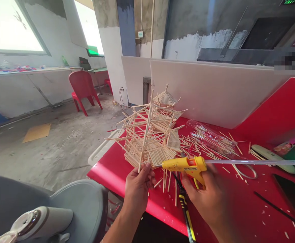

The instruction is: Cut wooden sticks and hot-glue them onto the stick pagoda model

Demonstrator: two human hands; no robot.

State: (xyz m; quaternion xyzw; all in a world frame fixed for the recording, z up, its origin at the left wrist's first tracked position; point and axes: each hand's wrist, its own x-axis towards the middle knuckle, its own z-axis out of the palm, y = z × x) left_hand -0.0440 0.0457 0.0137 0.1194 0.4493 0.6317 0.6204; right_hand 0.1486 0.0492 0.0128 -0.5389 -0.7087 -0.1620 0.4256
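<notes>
My right hand [204, 189] is wrapped round the grip of a yellow hot glue gun [185, 165]. A long clear glue stick [251, 162] sticks out of its back end. The gun's nozzle points left, close to the fingers of my left hand [139, 182]. Between thumb and fingers, that hand pinches the lower end of a thin wooden stick [146, 135], which slants upward. Behind both hands stands a pagoda-like model [149, 141] built of such sticks, with a pointed roof [166, 97] at the back. The held stick overlaps the model; whether they touch, I cannot tell.
Black-and-yellow pliers [186, 212] lie below the gun on the red table [238, 216]. Loose sticks and a plastic bag of sticks [210, 136] are to the right, with a dark phone [291, 195]. A bottle [43, 221] lies on a grey stool [86, 199] at lower left.
</notes>
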